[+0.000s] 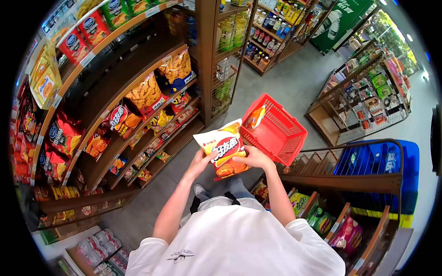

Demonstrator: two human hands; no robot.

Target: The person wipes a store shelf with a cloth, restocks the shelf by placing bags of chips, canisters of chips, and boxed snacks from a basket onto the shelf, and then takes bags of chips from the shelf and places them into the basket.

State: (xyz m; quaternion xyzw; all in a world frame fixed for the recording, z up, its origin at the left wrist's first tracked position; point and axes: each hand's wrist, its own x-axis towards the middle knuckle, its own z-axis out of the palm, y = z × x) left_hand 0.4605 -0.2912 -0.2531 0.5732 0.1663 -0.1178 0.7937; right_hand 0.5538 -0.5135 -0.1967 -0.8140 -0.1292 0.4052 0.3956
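Observation:
Between my two hands is a white, red and orange bag of potato chips [226, 149], its printed front turned up toward me. My left hand [201, 162] grips its left edge. On the right edge, my right hand [253, 158] holds it with the thumb laid over the front. Just beyond the bag, to the right, a red plastic shopping basket [281, 133] with slotted walls stands tilted in view. One small orange and white snack bag [255, 117] lies inside it, against the left wall.
Snack shelves [138, 83] curve along my left, with bags on several levels. At my right is another snack shelf [331, 225] beside a blue display [373, 158]. A wire rack [363, 101] of small packets and a drinks shelf [271, 34] stand ahead. Bottle packs [99, 246] sit lower left.

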